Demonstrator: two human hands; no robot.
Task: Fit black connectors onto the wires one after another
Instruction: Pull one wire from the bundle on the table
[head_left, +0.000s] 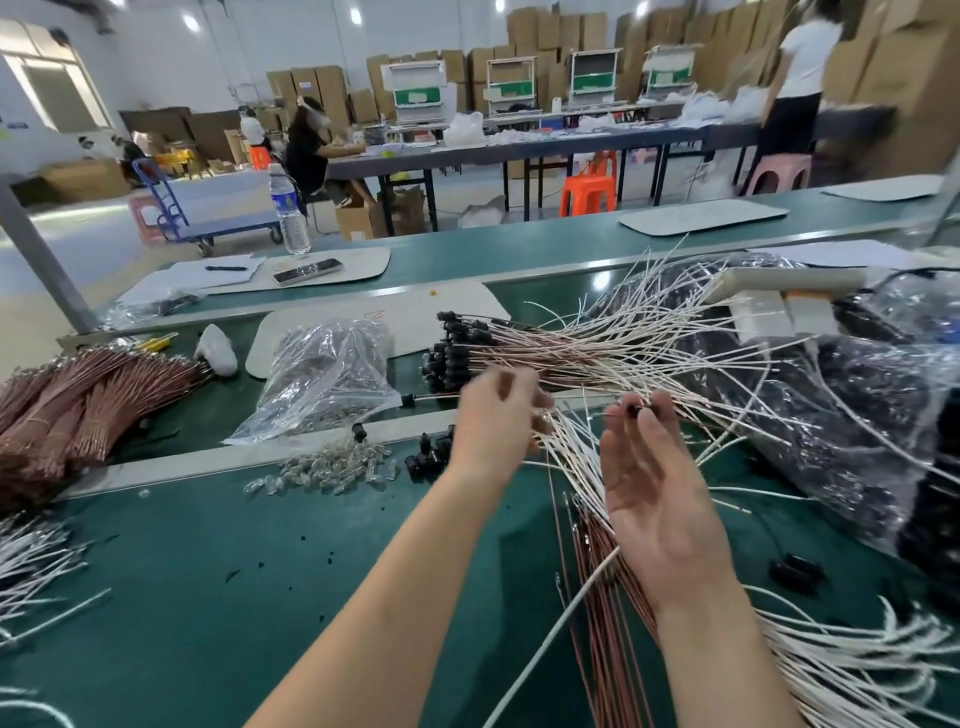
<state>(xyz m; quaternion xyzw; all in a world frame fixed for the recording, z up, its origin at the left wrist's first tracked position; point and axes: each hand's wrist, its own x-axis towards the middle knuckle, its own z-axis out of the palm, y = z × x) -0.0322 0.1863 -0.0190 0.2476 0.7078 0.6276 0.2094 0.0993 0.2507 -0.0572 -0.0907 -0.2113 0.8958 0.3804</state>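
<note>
Far left on the tabletop (208, 597): tied copper wire bundle (78, 405), fanned out toward me. Below it, white wire ends (31, 566) poke in from the edge.

On the far strip behind, I see a pen (226, 268) on papers, a phone (307, 271) lying flat, and a water bottle (290, 208) standing upright.

Next right: crumpled clear bag (322, 374) slumped against the metal rail. A heap of small glass bulbs (327, 467) lies in front of it.

Just beside the bulbs sits a small pile of loose connectors (428, 454), black, close to my left wrist.

Left hand (493, 415): back toward me, fingers curled in at the ends of the wires (576, 457). It is motion-blurred, so I cannot tell whether it pinches one.

Behind that hand lies the finished bundle (457, 348), strands stacked with black caps on their left ends.

The wires, white and copper, fan up from lower right and pass under both hands.

Right hand (654, 499): palm facing me, thumb and forefinger pinching one black connector (635, 410) above the wires. The other fingers are relaxed and spread. The hands are near each other but not touching.

Far right: big clear sack (857, 415) of black parts, with white strands draped over it and a cream plastic piece (769, 306) on top.
</note>
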